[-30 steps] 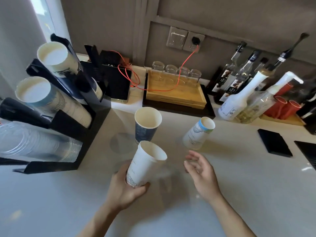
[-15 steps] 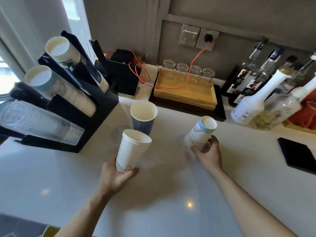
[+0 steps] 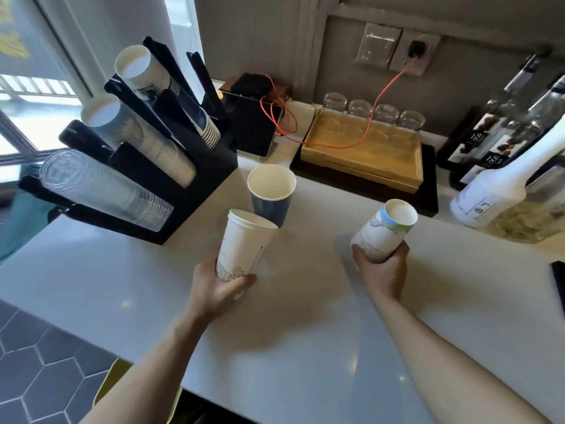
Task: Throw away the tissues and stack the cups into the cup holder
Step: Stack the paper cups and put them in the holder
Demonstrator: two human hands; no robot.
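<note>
The left hand (image 3: 218, 290) has its grip closed around the base of a tall white paper cup (image 3: 244, 244), mouth up and tilted toward 1 o'clock; the right hand (image 3: 380, 270) clasps an inverted white paper cup with a blue-green band (image 3: 383, 229) at 2 o'clock. Beyond them a dark blue paper cup (image 3: 270, 194) stands free on the white counter (image 3: 122, 276). The black slanted cup holder (image 3: 195, 175) lies at 10 o'clock, its stacks' long axes leaning up-left, so I judge the left hand nearer

grey wall (image 3: 263, 32), bright window (image 3: 36, 96), hexagon-tiled floor (image 3: 39, 371)
</note>
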